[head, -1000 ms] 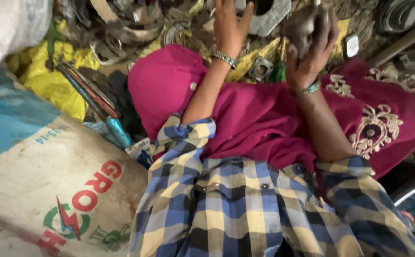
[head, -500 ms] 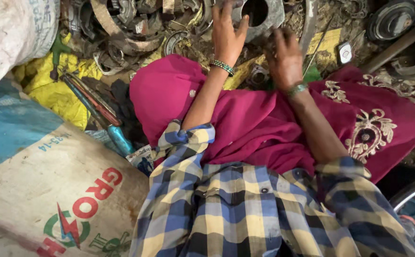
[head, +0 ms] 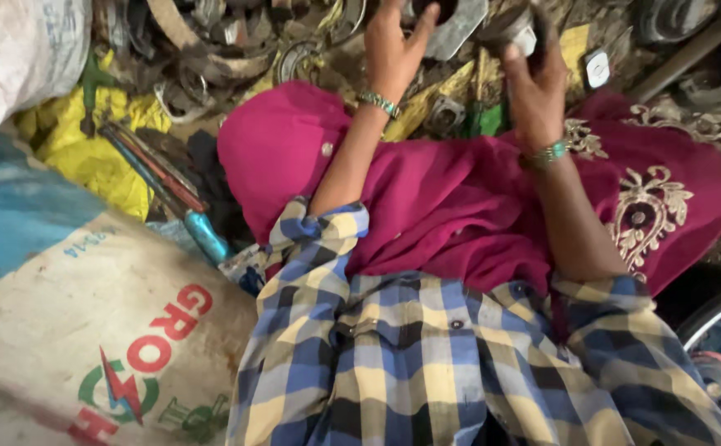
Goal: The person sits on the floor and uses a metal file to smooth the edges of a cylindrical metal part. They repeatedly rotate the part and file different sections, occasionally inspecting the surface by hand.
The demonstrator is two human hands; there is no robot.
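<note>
The person's right hand [head: 534, 78], at about one o'clock in the head view, is closed around a small grey metal part [head: 511, 26], fingers wrapped over its top, lifted above the scrap pile [head: 237, 49]. The left hand [head: 393, 49], at twelve o'clock, rests with fingers spread wide on a flat grey metal plate [head: 460, 29] with a round hole, touching it rather than gripping it. Each wrist carries a green bangle. Both forearms stretch over a magenta cloth [head: 460, 198] with gold embroidery towards three o'clock. A blue-and-yellow checked shirt [head: 426, 363] fills six o'clock. At nine o'clock lie a yellow plastic sheet [head: 104, 157] and a tool with a blue handle [head: 208, 235]; a printed sack [head: 88, 330] sits at seven o'clock.
</note>
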